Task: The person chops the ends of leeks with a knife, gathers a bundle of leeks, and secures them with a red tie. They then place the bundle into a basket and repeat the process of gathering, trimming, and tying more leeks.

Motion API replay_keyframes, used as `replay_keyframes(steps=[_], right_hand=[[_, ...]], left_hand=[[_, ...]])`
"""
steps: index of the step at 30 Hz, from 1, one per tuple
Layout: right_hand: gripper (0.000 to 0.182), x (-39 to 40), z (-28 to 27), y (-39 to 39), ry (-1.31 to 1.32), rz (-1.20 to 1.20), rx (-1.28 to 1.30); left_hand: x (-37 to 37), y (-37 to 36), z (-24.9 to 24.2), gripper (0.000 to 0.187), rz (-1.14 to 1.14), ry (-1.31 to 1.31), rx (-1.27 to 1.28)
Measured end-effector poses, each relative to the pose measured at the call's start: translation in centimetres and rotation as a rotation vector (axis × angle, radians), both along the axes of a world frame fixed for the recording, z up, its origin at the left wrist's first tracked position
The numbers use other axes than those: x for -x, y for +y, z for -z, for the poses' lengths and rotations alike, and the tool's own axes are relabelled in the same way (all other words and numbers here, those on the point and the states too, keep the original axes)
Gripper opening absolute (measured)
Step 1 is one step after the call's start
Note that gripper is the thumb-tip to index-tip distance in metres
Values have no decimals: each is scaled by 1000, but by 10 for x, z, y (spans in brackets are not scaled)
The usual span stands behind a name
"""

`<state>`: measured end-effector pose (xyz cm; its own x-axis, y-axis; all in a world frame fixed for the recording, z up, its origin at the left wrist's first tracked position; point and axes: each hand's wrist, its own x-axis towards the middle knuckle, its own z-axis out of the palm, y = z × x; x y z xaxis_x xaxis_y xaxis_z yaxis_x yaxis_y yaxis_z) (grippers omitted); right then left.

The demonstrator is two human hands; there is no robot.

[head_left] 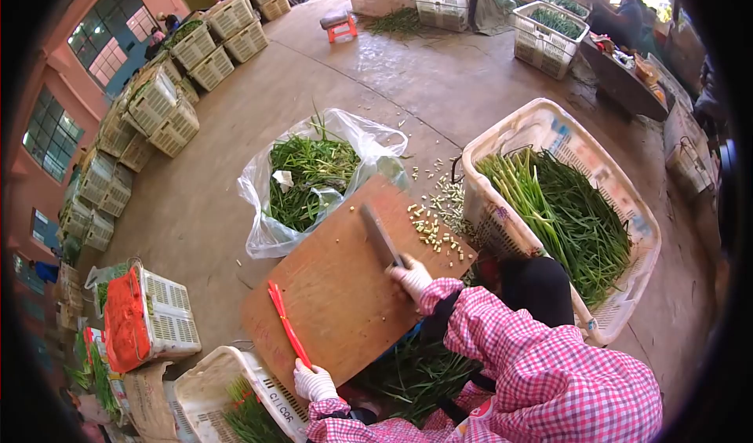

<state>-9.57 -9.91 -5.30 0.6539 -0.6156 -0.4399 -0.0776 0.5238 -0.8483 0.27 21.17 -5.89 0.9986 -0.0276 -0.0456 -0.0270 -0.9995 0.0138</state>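
My right hand (411,277), in a pale glove, is closed round the handle of a knife (380,237), whose broad blade lies over the wooden board (337,286). At the board's lower left edge my left hand (315,382), also gloved, is closed on the lower end of some red strips (287,323). These strips reach up across the board. Short cut stem pieces (438,231) lie on the board's right corner and on the floor beyond it.
A clear plastic bag (259,176) of green leaves stands beyond the board. Right of it is a large crate (643,231) of long green stalks. Another crate (188,388) stands at lower left. Stacked crates (169,113) line the left wall. A person (626,15) is at upper right.
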Motion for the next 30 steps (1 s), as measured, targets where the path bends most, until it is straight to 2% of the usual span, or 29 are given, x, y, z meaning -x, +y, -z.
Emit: replay_keyframes(steps=[1,3,4,5,7,9,10,11,13,15,17,19,20,21,22,23,27,29,30], right_hand=[[57,3,0,-12,28,134,56],[55,21,-3,-18,-81,336,-76],[55,32,-4,-18,3,372,-43],[54,43,-2,-12,89,401,-13],[53,70,2,12,28,541,-18],[55,89,-15,33,2,635,-101],[50,96,-26,47,-23,639,-47],[49,101,-35,60,21,575,-25],[50,113,-34,87,-12,356,-87],[48,122,-41,104,13,43,-116],[45,125,-31,103,75,-120,-125],[46,121,-29,91,96,-58,-38],[43,113,-17,78,130,-14,71],[40,106,-6,60,166,-11,367],[39,96,15,37,95,40,928],[39,87,20,21,175,0,782],[43,52,-11,-12,642,-291,1250],[42,40,-16,-19,631,-348,1307],[41,35,-29,-17,684,-395,1419]], left_hand=[[-1,3,4,46,9,-3,6],[-1,5,10,35,3,-74,192],[2,5,8,28,46,-113,300],[0,4,11,28,39,-112,303],[-7,17,32,23,50,-45,700],[-14,29,66,22,-225,192,1082],[8,5,1,20,-355,321,1239],[8,11,9,20,-383,421,1426],[9,16,7,17,-428,557,1631],[14,9,-15,19,-541,585,1680],[15,12,-21,18,-593,612,1716],[15,19,-21,16,-584,703,1751],[16,22,-21,15,-530,749,1787],[17,25,-19,15,-542,750,1787],[17,26,-17,15,-514,781,1836],[16,24,-16,15,-481,809,1890],[18,18,-22,19,-539,888,2008],[15,18,-21,23,-558,907,2025],[15,16,-23,24,-572,871,2057]])
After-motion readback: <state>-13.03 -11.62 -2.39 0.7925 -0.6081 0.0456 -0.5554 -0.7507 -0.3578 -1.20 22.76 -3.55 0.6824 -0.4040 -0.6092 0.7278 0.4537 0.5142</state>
